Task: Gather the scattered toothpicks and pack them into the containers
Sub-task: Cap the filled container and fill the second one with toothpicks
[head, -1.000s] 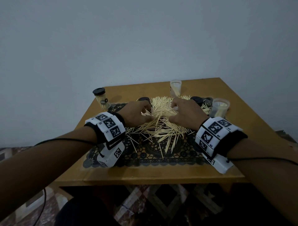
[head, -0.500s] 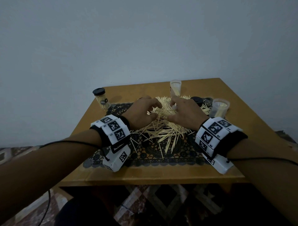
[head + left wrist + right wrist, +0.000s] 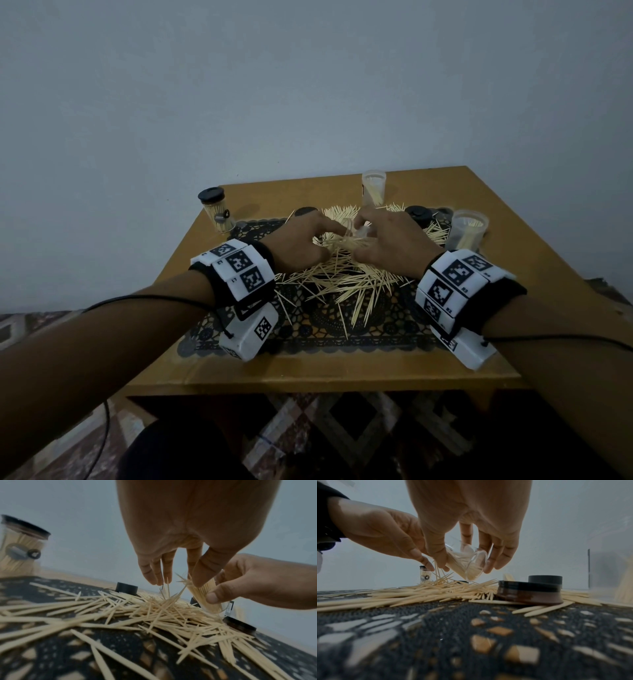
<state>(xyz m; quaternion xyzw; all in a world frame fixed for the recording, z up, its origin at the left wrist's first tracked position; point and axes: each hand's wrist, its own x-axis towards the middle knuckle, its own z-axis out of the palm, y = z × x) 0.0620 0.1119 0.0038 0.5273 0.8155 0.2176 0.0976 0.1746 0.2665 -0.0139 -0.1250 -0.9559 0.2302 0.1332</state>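
Right hand (image 3: 471, 524) grips a clear plastic tube (image 3: 467, 563), tilted above the pile of thin pointed wooden toothpicks (image 3: 342, 281) on the black lace mat (image 3: 325, 329); left hand (image 3: 197, 524) fingers hang relaxed at its mouth. 2 open tubes (image 3: 467, 229) stand near the tabletop (image 3: 308, 370) far edge.

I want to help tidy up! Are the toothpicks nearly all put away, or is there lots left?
Lots left. Done: the capped jar at the back left is full. In hand: the right hand holds a tilted clear container part-filled with toothpicks, and the left hand feeds toothpicks in. Left: a big pile of toothpicks on the mat, two open containers, loose black lids.
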